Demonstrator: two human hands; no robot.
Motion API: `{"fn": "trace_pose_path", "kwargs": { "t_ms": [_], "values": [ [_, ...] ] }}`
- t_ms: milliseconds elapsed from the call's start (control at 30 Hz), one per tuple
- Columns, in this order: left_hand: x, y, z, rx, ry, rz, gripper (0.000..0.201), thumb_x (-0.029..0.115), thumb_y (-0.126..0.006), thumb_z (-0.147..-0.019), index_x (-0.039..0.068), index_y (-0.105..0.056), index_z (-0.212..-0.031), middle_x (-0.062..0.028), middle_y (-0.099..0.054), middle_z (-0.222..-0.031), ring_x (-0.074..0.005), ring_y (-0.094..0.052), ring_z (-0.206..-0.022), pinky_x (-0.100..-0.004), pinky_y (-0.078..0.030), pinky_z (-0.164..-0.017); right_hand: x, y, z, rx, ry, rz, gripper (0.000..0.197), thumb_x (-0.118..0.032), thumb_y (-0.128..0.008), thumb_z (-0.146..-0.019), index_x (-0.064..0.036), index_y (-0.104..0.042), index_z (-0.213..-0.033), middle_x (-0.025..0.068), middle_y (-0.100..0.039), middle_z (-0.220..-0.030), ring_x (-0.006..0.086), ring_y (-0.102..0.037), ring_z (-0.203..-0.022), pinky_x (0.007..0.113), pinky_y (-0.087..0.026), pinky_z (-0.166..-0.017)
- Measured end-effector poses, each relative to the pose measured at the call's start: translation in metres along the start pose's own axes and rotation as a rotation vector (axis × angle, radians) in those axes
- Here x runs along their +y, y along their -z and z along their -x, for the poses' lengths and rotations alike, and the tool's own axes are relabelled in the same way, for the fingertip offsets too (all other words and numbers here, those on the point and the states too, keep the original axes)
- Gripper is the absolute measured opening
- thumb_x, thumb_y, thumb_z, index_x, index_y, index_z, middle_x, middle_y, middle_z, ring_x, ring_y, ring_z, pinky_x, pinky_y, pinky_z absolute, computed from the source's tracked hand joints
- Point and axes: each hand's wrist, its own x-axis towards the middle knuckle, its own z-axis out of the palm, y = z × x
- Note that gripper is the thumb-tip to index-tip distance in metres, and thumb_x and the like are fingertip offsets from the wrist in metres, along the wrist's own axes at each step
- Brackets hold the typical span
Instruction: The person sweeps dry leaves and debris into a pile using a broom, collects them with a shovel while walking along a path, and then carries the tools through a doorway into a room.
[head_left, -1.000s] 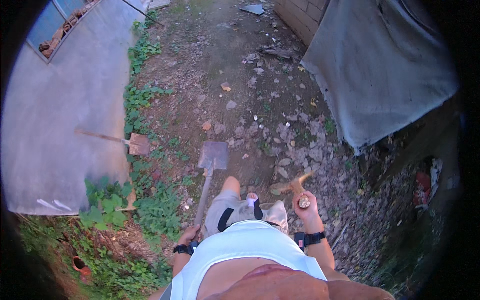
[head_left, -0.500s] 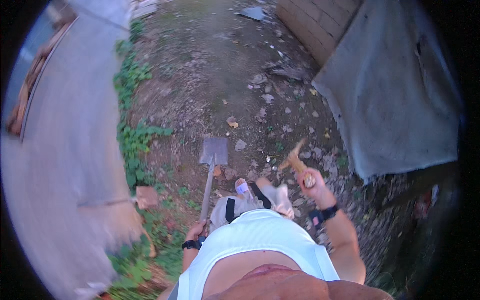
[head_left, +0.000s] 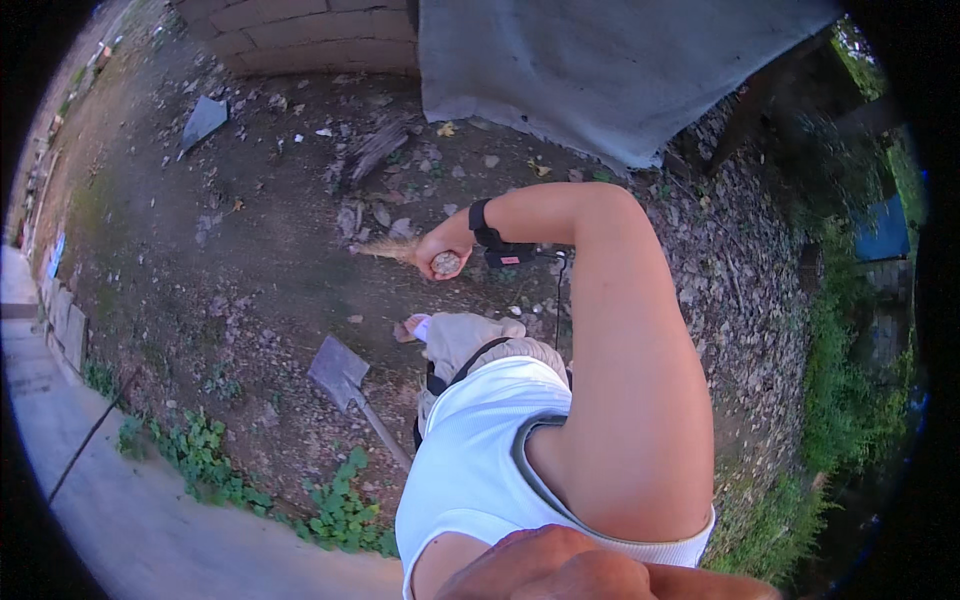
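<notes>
My right hand [head_left: 448, 238] is closed around the handle of a straw broom [head_left: 388, 248]. The round, pale butt of its handle points up at me, while the tan bristles show beyond my fingers. That arm is bent out in front of me, with a black band on the wrist. To my left, a shovel [head_left: 340, 373] has its flat grey square blade out over the dirt. Its shaft runs back toward my side and goes out of sight behind my white top. My left hand is hidden there.
A grey sheet [head_left: 600, 70] hangs beside a block wall [head_left: 310, 35] ahead. Dry leaves and a weathered piece of wood [head_left: 375, 152] lie on the dirt, with a flat grey piece [head_left: 204, 122] farther left. Green plants [head_left: 205, 460] edge the concrete strip [head_left: 190, 530].
My view has turned to the right, so the wall and sheet now stand ahead. The right arm is raised and bent outward with the broom. My left hand, earlier on the shovel's shaft, is out of sight.
</notes>
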Motion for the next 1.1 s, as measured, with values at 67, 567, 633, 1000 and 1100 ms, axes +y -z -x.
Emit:
{"fn": "trace_pose_path", "kwargs": {
  "t_ms": [67,567,633,1000,1100],
  "values": [
    [0.058,0.046,-0.015,0.012,0.003,0.002,0.039,0.038,-0.05,-0.095,0.004,-0.063,-0.081,-0.006,-0.06,-0.062,-0.0166,-0.054,-0.05,-0.032,-0.042,-0.046,-0.07,0.004,-0.049,-0.039,-0.132,-0.059,0.014,-0.008,-0.067,-0.076,-0.0066,-0.055,-0.084,0.0042,-0.057,-0.077,0.0132,-0.058,-0.068,0.027,-0.054,-0.06],
    [0.333,0.314,-0.173,0.211,-0.034,0.537,0.041,0.038,-0.047,-0.096,0.004,-0.061,-0.078,-0.0074,-0.058,-0.059,-0.0181,-0.054,-0.047,-0.033,-0.043,-0.043,-0.5,0.004,-0.232,-0.019,0.1,-0.624,0.018,-0.01,-0.059,-0.081,-0.0011,-0.048,-0.092,0.0055,-0.054,-0.069,0.0124,-0.058,-0.057,0.026,-0.053,-0.048],
    [0.5,0.344,-0.119,0.195,-0.127,0.282,0.041,0.038,-0.047,-0.096,0.005,-0.057,-0.075,-0.0072,-0.055,-0.055,-0.0205,-0.053,-0.043,-0.034,-0.044,-0.04,-0.519,0.019,-0.243,0.062,0.134,-0.787,0.02,-0.01,-0.059,-0.081,0.0001,-0.047,-0.093,0.0063,-0.054,-0.07,0.0124,-0.057,-0.057,0.026,-0.053,-0.049],
    [0.802,0.551,-0.279,0.115,0.053,0.523,0.035,0.039,-0.051,-0.094,0.006,-0.055,-0.088,-0.0047,-0.054,-0.057,-0.0183,-0.053,-0.046,-0.0341,-0.044,-0.041,-0.807,0.069,-0.361,0.015,0.143,-1.235,0.015,-0.009,-0.055,-0.078,-0.0003,-0.045,-0.085,0.0063,-0.052,-0.073,0.0135,-0.058,-0.061,0.028,-0.055,-0.054],
    [0.912,0.597,-0.299,0.163,0.06,0.351,0.031,0.038,-0.052,-0.094,0.007,-0.056,-0.093,-0.0045,-0.054,-0.057,-0.0182,-0.052,-0.045,-0.0332,-0.044,-0.041,-0.932,0.084,-0.401,0.043,0.151,-1.119,0.014,-0.007,-0.054,-0.077,-0.0004,-0.045,-0.086,0.0068,-0.052,-0.073,0.0139,-0.056,-0.059,0.028,-0.054,-0.054]
  ]
}}
